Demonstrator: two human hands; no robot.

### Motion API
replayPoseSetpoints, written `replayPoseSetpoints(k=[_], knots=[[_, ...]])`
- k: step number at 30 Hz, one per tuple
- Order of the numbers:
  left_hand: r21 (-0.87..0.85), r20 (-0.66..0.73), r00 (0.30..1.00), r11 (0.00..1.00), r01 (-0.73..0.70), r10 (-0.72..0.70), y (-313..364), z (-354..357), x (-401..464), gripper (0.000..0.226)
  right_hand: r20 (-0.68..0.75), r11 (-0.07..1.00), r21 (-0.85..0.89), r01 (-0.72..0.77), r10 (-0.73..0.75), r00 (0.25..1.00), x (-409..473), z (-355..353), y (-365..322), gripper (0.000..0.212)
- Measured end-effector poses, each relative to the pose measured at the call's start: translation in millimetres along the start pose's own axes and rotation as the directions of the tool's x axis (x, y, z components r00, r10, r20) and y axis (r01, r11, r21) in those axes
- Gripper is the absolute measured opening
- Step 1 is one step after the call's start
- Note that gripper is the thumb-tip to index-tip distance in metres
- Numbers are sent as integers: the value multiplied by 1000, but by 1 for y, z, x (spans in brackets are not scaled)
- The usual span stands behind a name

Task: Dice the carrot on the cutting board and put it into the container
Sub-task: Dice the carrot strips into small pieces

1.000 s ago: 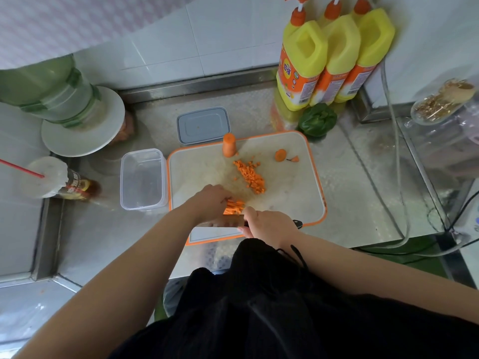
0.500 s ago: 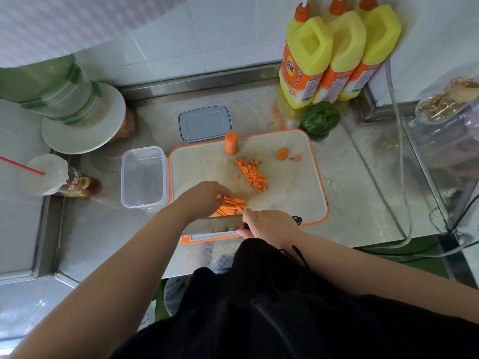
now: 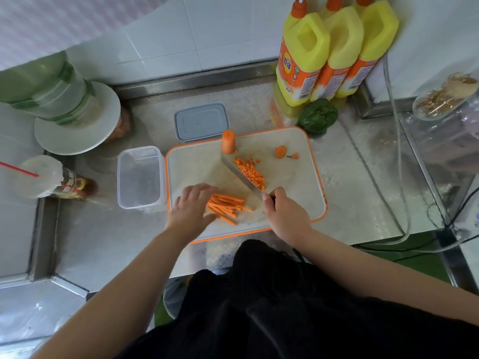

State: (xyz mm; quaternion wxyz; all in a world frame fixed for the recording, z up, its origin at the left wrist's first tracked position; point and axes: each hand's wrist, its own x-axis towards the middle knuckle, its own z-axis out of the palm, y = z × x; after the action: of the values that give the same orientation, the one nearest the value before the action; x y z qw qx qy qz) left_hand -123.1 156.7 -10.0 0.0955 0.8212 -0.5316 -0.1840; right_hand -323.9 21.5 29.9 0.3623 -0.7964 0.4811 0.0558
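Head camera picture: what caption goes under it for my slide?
Right hand holds knife by diced carrot; left hand touches carrot sticks.

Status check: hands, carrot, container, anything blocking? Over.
Left hand open, touching carrot strips. Right hand grips knife beside diced pile. Container empty, left of board. Carrot stub uncut. Nothing blocking.

A matt white plastic cutting board [image 3: 298,182], rimmed in orange, is laid on a dull, textured metal counter [image 3: 103,237]. Left of the board, a clear, smooth plastic container [image 3: 140,177] is seen. Behind the board, glossy yellow plastic bottles [image 3: 334,50] are backed by shiny white tiles [image 3: 181,42].
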Motion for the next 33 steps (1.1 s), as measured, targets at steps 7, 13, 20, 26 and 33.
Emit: replayPoseSetpoints(k=[7,13,20,26,33], knots=[[190,261,919,918,-348,294,5,8,31,77,-52,999,48,-7,10,999,2,-1,1,29],[191,226,897,886,-423,380,6,9,35,58,-37,998,59,-3,5,999,3,-4,3,29],[173,130,971,959,-223,202,22,19,25,49,-25,998,54,15,-13,1000,4,-3,3,25],[133,116,992,990,43,-59,41,26,18,43,-20,998,62,10,-9,1000,4,-4,3,24],[17,96,931,936,352,-352,63,29,11,40,6,997,74,3,-4,1000,3,-3,1,28]])
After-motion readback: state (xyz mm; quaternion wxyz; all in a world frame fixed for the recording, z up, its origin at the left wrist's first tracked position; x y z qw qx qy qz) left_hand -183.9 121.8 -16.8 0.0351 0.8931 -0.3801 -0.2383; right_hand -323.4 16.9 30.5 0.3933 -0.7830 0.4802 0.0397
